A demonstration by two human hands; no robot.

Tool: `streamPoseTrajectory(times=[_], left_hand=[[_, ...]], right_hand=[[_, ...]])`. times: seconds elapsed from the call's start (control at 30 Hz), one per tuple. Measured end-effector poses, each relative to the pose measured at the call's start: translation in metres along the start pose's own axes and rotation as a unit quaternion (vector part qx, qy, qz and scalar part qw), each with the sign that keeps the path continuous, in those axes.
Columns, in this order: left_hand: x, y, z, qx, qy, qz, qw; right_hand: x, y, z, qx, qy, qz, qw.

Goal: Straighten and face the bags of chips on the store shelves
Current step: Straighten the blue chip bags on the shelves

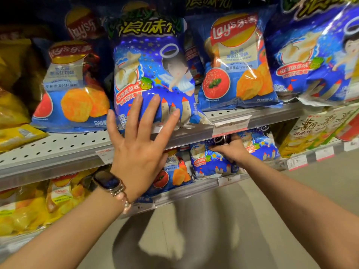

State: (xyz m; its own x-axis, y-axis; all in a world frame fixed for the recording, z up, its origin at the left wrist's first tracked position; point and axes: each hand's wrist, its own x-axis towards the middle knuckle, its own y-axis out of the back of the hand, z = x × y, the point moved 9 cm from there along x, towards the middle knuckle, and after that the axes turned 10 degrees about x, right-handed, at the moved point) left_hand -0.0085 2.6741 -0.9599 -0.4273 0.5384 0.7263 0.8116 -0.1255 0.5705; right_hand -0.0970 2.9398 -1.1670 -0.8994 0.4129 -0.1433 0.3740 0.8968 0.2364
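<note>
A blue angel-print snack bag (153, 74) stands upright at the front of the upper shelf (58, 144). My left hand (139, 140), with a watch on the wrist, presses flat on the bag's lower part with its fingers spread and straight. On the lower shelf my right hand (231, 149) grips the top of another blue angel-print bag (209, 164); its fingers curl over the bag's upper edge. Blue Lay's tomato bags stand to either side on the upper shelf, one at the left (71, 90) and one at the right (237, 63).
Yellow chip bags (13, 105) fill the far left of both shelves. A third angel-print bag (314, 55) leans at the upper right, with yellow-green bags (318, 131) below it. Price tags (231, 125) line the shelf rails. The grey floor lies below.
</note>
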Motion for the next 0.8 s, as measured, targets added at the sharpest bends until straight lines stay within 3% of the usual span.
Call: streamPoseTrajectory(times=[0.23,0.4,0.6,0.7,0.8], left_hand=[[0.005,-0.017,0.000,0.005,0.015,-0.027,1.000],[0.003,-0.020,0.000,0.000,0.015,-0.034,0.999],[0.004,-0.020,-0.001,-0.014,0.018,-0.052,0.998],[0.005,-0.017,0.000,-0.018,0.017,-0.056,0.998],[0.006,-0.012,0.000,-0.025,0.007,-0.071,0.997]], right_hand=[[0.004,-0.007,0.004,0.011,0.039,-0.008,0.999],[0.006,-0.007,0.006,-0.079,0.035,0.016,0.996],[-0.017,-0.004,-0.013,-0.203,0.069,0.102,0.971],[-0.038,-0.005,-0.029,-0.180,0.102,0.132,0.969],[-0.063,-0.007,-0.044,-0.139,0.110,0.110,0.978]])
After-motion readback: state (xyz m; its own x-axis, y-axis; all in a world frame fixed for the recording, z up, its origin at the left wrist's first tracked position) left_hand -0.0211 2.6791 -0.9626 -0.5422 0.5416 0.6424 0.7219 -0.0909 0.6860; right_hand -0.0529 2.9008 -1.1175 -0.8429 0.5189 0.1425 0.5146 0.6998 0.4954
